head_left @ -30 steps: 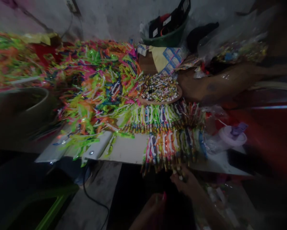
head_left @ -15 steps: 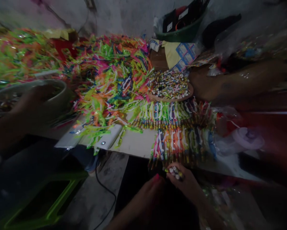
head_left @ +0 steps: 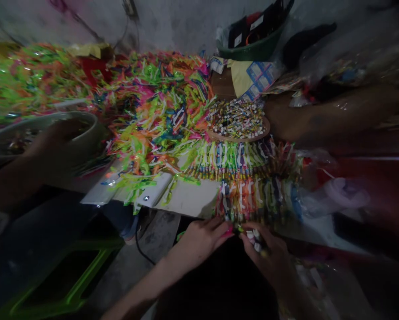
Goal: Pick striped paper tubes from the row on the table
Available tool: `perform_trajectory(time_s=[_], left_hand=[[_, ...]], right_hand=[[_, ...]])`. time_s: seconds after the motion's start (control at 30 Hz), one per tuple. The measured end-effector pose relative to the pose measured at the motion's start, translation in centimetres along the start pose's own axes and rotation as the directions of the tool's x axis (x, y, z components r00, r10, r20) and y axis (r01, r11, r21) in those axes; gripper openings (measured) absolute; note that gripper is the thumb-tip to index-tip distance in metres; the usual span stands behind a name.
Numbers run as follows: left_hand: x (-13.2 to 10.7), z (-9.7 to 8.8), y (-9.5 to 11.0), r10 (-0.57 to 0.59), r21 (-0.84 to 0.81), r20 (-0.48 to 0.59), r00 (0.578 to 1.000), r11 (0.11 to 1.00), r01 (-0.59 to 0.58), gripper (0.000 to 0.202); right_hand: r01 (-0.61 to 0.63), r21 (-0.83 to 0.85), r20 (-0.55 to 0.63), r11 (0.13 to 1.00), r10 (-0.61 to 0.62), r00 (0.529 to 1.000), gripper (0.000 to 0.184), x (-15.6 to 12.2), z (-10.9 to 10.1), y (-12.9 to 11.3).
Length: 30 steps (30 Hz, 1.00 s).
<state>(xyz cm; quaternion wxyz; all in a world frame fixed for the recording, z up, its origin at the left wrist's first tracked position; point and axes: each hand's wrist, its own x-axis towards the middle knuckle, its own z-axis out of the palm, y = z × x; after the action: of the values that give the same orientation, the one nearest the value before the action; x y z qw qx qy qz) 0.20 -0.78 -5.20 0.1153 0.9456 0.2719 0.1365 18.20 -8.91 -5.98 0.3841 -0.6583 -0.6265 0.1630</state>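
Note:
At the table's front edge my left hand (head_left: 199,238) reaches in with its fingertips pinched together beside the lower row of strips; what lies between them is too dark to make out. Just to its right, my right hand (head_left: 269,251) is closed around a small bunch of white-ended sticks (head_left: 253,239). The tip of one stick points toward the left fingers. Beyond both hands lies a row of coloured plastic strips (head_left: 248,195) fixed to sticks. Behind it lies a second, mostly green row (head_left: 233,155). A round container (head_left: 268,129) full of similar sticks stands farther back.
Loose neon strips (head_left: 162,102) are heaped on the left and back. At left, another person's hand (head_left: 49,140) reaches into a pale bowl (head_left: 93,122); another person's arm (head_left: 319,120) rests at right. A green stool (head_left: 69,284), a purple roll (head_left: 346,193) and a green basin (head_left: 253,51) surround the area.
My left hand has moved up and forward from my lap to the table edge, near the row's stick ends. My right hand has shifted slightly right, still holding the white-ended sticks.

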Motion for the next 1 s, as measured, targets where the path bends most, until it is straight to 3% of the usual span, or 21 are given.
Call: perform_trajectory(time_s=[0.13, 0.3, 0.5, 0.7, 0.9, 1.0], left_hand=[[1.0, 0.2, -1.2, 0.056, 0.064, -0.016, 0.998, 0.996, -0.055, 0.029], [2.2, 0.0, -1.8, 0.044, 0.039, 0.048, 0.998, 0.998, -0.045, 0.031], [3.6, 1.1, -2.7, -0.06, -0.116, 0.059, 0.996, 0.991, 0.066, 0.029], [3.8, 2.2, -3.3, -0.072, -0.081, 0.059, 0.996, 0.994, 0.076, 0.028], [3.6, 1.8, -2.5, -0.017, -0.082, 0.079, 0.997, 0.996, 0.023, 0.027], [3.8, 1.9, -2.1, 0.0, -0.08, 0.08, 0.997, 0.997, 0.007, 0.026]], right_hand=[[-0.17, 0.161, 0.09, 0.972, 0.157, 0.984, 0.013, 2.0, 0.0, 0.1], [-0.215, 0.373, 0.08, 0.902, 0.199, 0.977, 0.018, 4.6, 0.4, 1.0], [-0.505, 0.588, 0.196, 0.631, 0.495, 0.847, 0.035, 7.0, 1.9, 1.7], [-0.45, 0.621, 0.237, 0.642, 0.393, 0.889, 0.032, 6.9, 1.9, 1.6], [-0.367, 0.71, 0.15, 0.601, 0.38, 0.913, 0.036, 6.3, 1.2, 1.4], [-0.323, 0.714, 0.099, 0.621, 0.368, 0.925, 0.031, 6.0, 1.1, 1.3]])
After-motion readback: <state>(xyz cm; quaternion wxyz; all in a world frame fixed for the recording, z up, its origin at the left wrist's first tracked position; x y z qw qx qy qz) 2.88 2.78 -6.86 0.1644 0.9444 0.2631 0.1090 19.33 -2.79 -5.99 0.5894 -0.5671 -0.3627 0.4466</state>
